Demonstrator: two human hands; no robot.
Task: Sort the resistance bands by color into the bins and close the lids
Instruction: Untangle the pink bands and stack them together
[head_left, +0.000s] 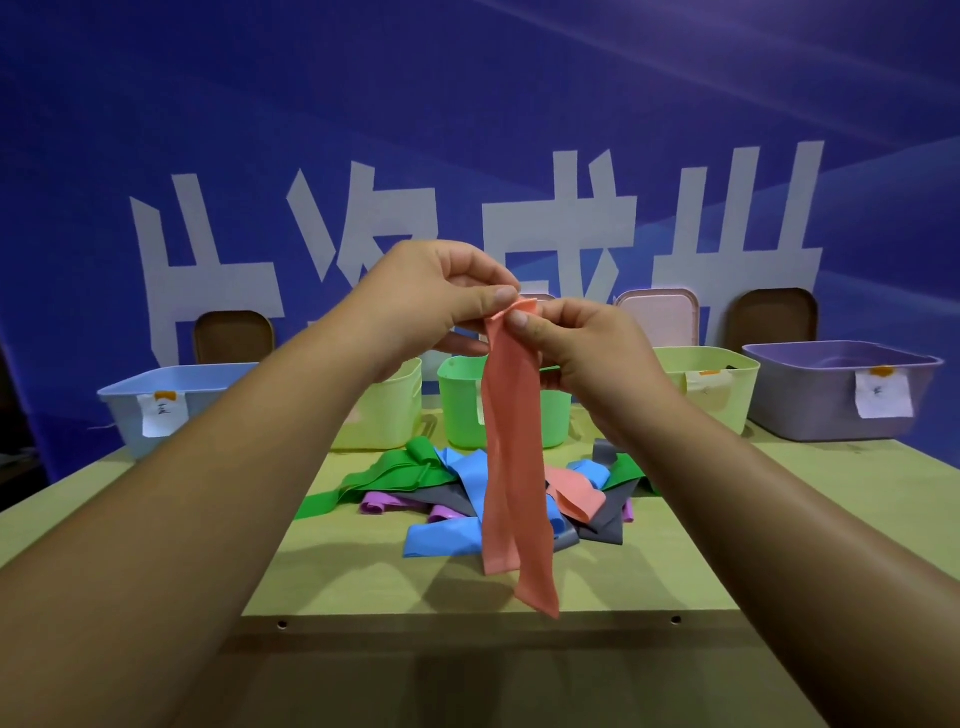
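While the salmon-pink resistance band (511, 467) hangs from its folded top above the pile of bands (457, 480) on the table (701, 551), the left hand (441, 291) and right hand (582, 353) each pinch that top; the paper labels (883, 395) on the bins (821, 415) are illegible.

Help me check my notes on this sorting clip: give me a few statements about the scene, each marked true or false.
1. The left hand and the right hand both pinch the top of the salmon-pink band. True.
2. That band lies flat on the table. False: it hangs from the hands above the pile of bands.
3. The purple bin stands at the far left. False: it is at the far right; the light blue bin is at the far left.
4. A second salmon-pink band lies in the pile. True.
5. The bins have their lids on. False: they stand open; the pink lid and others lean upright behind them.
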